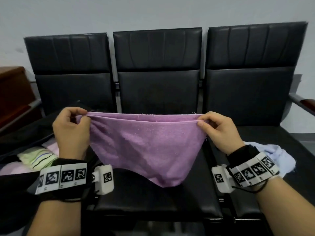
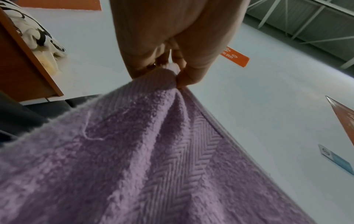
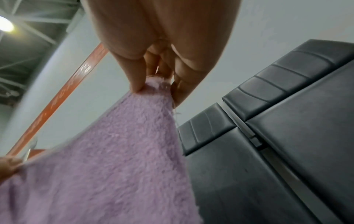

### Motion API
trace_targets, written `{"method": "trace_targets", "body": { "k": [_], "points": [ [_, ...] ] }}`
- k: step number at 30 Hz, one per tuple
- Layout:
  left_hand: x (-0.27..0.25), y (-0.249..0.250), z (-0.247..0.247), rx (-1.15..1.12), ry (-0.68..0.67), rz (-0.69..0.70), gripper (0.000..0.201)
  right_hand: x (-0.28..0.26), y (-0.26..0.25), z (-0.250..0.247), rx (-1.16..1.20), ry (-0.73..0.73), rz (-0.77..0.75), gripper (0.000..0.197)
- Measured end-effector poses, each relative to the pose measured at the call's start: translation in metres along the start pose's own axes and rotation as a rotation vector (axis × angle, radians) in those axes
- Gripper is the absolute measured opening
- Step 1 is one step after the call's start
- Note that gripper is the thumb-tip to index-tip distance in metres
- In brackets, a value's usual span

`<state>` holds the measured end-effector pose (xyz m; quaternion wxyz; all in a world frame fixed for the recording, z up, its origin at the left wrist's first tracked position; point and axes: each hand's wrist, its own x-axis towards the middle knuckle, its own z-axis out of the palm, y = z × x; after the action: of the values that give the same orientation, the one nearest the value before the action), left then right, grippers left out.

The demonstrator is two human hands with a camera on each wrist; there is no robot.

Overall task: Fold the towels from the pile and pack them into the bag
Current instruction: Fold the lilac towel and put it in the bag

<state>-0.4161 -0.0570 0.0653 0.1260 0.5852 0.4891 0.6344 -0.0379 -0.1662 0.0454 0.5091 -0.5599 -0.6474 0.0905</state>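
Note:
A purple towel [image 1: 144,143] hangs doubled over in the air above the middle black seat, its two top edges stretched taut between my hands. My left hand [image 1: 81,116] pinches the left end of those edges, seen close up as the left hand [image 2: 172,68] with bunched purple towel [image 2: 134,151] below it. My right hand [image 1: 202,120] pinches the right end; the right hand [image 3: 159,81] grips the towel [image 3: 114,151] corner. The open black bag [image 1: 25,132] lies on the left seat, holding a folded green striped towel [image 1: 39,158] and pink ones [image 1: 13,168].
A row of black padded seats [image 1: 158,92] stands against a grey wall. A crumpled light blue towel [image 1: 276,155] lies on the right seat by my right wrist. A brown wooden cabinet [image 1: 13,92] stands at the left, a wooden armrest [image 1: 306,103] at the right.

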Motion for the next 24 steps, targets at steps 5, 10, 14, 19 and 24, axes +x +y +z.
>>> {"method": "trace_targets", "body": {
  "k": [5, 10, 14, 19, 24],
  "points": [
    [0.001, 0.004, 0.005, -0.007, -0.030, 0.002, 0.028, 0.003, -0.015, 0.000, -0.084, 0.164, -0.114, 0.008],
    [0.003, 0.008, 0.004, -0.019, -0.013, -0.037, 0.026, 0.001, -0.022, -0.004, -0.129, 0.230, -0.163, 0.008],
    [0.003, 0.007, -0.002, -0.029, -0.022, -0.033, 0.026, -0.003, -0.018, -0.009, -0.046, 0.190, -0.083, 0.026],
    [-0.003, 0.005, -0.002, -0.053, -0.032, -0.036, 0.025, -0.009, -0.012, -0.012, 0.124, 0.267, 0.020, 0.015],
    [-0.004, 0.006, -0.003, -0.100, -0.015, -0.039, 0.026, -0.006, -0.018, -0.018, 0.108, 0.296, -0.010, 0.022]
  ]
}}
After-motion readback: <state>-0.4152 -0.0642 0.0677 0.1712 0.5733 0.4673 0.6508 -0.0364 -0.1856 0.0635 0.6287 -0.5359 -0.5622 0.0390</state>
